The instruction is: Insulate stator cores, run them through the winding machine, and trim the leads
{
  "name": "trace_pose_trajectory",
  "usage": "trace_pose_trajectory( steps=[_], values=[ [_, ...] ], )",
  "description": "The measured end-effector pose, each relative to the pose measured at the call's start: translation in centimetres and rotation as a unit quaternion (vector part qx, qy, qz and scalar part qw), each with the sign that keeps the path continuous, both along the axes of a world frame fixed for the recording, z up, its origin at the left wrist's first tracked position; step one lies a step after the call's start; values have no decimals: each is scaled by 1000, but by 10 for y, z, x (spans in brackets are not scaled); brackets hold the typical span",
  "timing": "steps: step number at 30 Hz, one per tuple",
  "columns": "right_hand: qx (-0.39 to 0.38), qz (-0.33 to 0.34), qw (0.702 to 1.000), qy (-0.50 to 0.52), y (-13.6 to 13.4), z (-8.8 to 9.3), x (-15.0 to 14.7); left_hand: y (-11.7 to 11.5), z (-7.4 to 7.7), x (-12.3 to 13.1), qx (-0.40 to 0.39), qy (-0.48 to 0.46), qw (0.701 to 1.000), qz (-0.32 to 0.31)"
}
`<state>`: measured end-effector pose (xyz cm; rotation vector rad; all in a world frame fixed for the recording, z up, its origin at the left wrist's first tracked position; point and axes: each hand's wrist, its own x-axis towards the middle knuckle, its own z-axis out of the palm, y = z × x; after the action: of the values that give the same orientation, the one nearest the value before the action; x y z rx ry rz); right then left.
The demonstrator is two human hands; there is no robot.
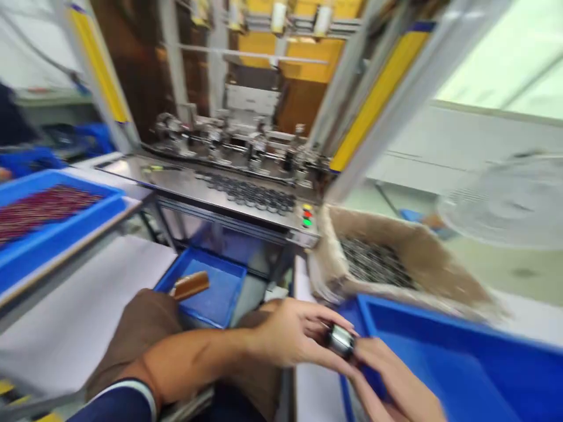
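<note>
A small silver cylindrical part with black ends (pixel 341 341) sits between both hands, over the near corner of the blue bin at lower right. My left hand (pixel 294 334) reaches across from the left, its thumb and fingers closed around the part. From the right, my right hand (pixel 391 375) meets it, with fingers pressed against the part's right end. Motion blur hides the part's fine detail and some of the fingertips.
Ahead stands a machine bench (pixel 211 190) with several dark rings (pixel 250 193) and coloured buttons (pixel 307 215). A lined box of metal parts (pixel 378 264) stands right, behind a blue bin (pixel 440 351). Left is a blue tray of reddish pieces (pixel 48 211); a low blue tray (pixel 220 293) lies below.
</note>
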<state>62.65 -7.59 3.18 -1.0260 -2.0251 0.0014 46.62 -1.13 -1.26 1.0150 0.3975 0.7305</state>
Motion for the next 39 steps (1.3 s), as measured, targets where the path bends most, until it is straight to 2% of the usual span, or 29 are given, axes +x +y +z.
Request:
trace_pose_trajectory(
  steps=[4, 9, 13, 18, 30, 39],
  values=[
    [-43, -31, 999, 9, -8, 6, 1, 6, 0, -1, 0, 5, 1000, 0],
    [-5, -63, 998, -1, -5, 8, 4, 3, 4, -1, -20, -9, 1000, 4],
    [3, -62, 997, -43, -7, 7, 9, 4, 9, -1, -40, 8, 999, 2],
    [-2, -56, 998, -41, -7, 7, 11, 5, 9, 0, -72, 5, 997, -27],
    [45, -47, 994, -85, -5, 1, 12, 4, 12, 1, -86, -9, 996, -34],
    [58, -35, 994, -89, -3, 5, 12, 3, 14, -1, -97, -17, 994, -44]
  ],
)
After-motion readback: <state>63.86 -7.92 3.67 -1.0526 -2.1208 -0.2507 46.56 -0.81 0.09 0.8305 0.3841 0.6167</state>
